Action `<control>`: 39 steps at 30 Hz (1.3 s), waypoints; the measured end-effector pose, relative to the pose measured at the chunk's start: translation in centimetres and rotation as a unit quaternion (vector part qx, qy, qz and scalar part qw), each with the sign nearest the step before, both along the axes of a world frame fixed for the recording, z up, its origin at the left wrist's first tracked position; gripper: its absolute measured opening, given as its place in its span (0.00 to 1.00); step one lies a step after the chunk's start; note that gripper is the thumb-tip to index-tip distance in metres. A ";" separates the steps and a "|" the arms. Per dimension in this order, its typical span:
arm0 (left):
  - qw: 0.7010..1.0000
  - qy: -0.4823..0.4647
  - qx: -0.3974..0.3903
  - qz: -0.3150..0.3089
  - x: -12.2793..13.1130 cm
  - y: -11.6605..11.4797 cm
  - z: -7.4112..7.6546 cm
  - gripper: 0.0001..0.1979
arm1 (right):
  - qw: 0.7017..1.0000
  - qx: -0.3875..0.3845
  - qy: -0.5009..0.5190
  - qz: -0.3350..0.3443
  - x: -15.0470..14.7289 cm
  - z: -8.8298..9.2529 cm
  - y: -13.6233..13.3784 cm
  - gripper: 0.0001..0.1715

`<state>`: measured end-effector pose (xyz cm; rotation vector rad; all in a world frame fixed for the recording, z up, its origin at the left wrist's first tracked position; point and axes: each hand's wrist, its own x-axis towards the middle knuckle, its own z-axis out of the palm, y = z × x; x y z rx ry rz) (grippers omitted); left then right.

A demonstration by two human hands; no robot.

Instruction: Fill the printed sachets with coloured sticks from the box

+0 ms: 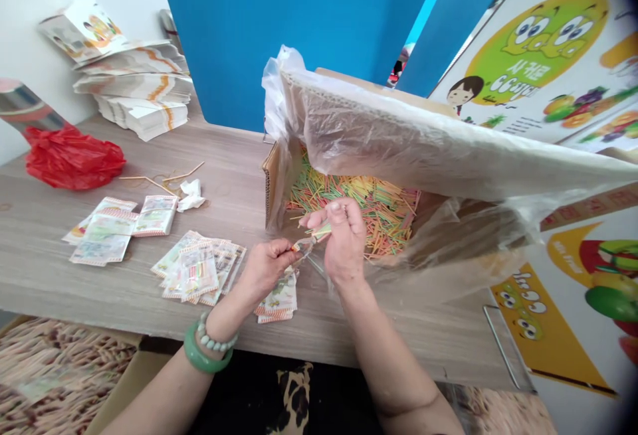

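Observation:
My left hand [266, 265] pinches the end of a small clear packet [305, 244] just above the table's front part. My right hand [341, 236] is closed on a few coloured sticks [319, 230] and holds them at the packet's mouth. Right behind my hands a cardboard box [272, 179] lined with clear plastic is full of loose coloured sticks [379, 206]. A small stack of printed packets [279, 302] lies under my left hand. More filled packets [199, 272] are fanned out to its left.
Further packets [107, 232] lie at the left, with a crumpled tissue [190, 196], a red plastic bag [72, 156] and stacks of printed paper [134, 86] behind. The box's raised flap [423, 139] overhangs the right. A blue partition [279, 23] stands behind. A carton [60, 368] of sticks sits below left.

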<state>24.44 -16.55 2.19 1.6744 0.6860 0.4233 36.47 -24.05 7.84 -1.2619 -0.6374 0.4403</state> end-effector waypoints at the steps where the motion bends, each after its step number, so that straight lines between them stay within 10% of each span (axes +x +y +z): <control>1: 1.000 -0.006 -0.014 -0.002 0.1 -0.1 0.3 0.15 | 1.000 -0.008 -0.022 0.004 -0.3 0.0 0.2 0.13; 12: 0.986 -0.048 -0.162 0.012 0.0 -0.2 1.2 0.16 | 0.995 0.001 -0.081 0.066 -1.0 -1.1 -0.9 0.11; 22: 0.995 -0.095 -0.012 -0.006 0.4 -0.5 1.4 0.19 | 0.971 -0.104 -0.128 0.172 -0.3 -2.7 -0.3 0.17; 26: 0.977 -0.149 -0.152 0.014 0.3 -0.1 1.0 0.16 | 0.943 -0.155 -0.186 0.230 0.5 -2.8 -1.2 0.21; 31: 0.932 -0.181 -0.314 -0.008 -0.7 0.8 0.6 0.17 | 0.964 -0.167 -0.132 0.163 1.3 -3.3 -2.5 0.22; 39: 0.963 -0.180 -0.202 0.018 -1.5 -0.2 1.7 0.14 | 0.967 -0.190 -0.113 0.124 -1.2 -5.3 -2.2 0.12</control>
